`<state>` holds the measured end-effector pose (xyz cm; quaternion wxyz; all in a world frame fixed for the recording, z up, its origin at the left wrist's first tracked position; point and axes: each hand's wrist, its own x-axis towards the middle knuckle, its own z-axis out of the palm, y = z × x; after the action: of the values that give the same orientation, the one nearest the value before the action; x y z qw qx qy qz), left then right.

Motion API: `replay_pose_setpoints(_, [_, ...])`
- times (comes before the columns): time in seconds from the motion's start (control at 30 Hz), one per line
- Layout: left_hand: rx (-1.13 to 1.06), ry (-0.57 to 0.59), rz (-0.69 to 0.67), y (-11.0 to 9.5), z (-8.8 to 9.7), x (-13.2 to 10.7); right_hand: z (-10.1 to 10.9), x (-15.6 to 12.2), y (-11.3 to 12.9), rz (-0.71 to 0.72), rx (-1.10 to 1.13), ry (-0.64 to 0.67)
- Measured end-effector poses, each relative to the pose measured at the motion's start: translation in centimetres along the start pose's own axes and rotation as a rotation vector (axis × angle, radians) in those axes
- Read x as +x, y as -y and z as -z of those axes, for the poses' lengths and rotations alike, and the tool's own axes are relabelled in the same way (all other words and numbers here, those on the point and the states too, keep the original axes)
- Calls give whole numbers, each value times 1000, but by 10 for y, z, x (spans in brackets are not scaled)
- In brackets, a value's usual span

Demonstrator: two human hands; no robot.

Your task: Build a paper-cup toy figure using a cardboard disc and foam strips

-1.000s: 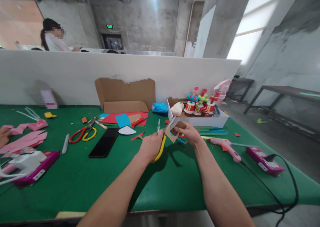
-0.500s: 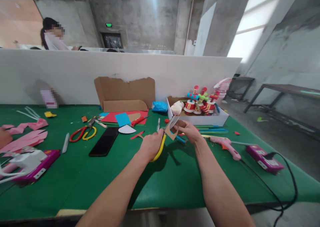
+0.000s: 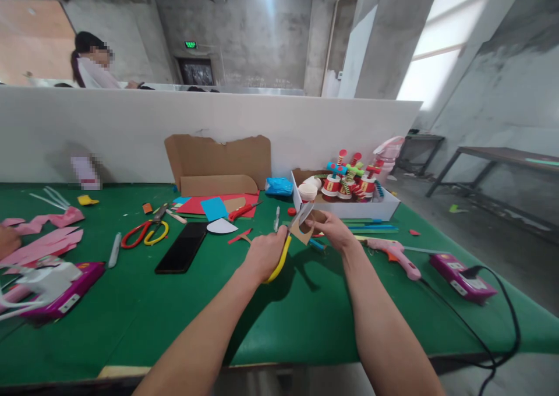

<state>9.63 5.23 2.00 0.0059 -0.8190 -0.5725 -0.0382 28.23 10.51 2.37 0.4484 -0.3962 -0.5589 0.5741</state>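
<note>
My left hand (image 3: 267, 254) is closed round the handles of a pair of scissors (image 3: 281, 263); one yellow handle loop shows below the fingers. The blades point up and to the right, at a piece of brown cardboard (image 3: 301, 233) with a curved cut edge. My right hand (image 3: 330, 229) pinches that cardboard from the right side. Both hands hover over the green table. Under the cardboard lies a small blue piece (image 3: 317, 245). Behind the hands are a clear-barrelled pen (image 3: 276, 218) and a small red cap (image 3: 292, 211).
A white box (image 3: 362, 211) holds paper-cup figures. Right of my hands lie a pink glue gun (image 3: 399, 255) and a purple power strip (image 3: 462, 277) with a cable. Leftward are a black phone (image 3: 182, 248), red-and-yellow scissors (image 3: 144, 233) and another person's hand (image 3: 9, 242).
The scissors and cardboard have shifted and tilted slightly against each other. My two hands stay in nearly the same place.
</note>
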Motion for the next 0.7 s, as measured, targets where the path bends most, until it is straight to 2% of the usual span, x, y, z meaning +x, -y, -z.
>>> replay_pose_setpoints(0.43, [10, 31, -35, -1, 1, -1, 6, -3, 4, -25, -72, -6])
replay_pose_setpoints(0.7, [10, 59, -57, 1, 4, -2, 18, 0, -4, -16, -136, 22])
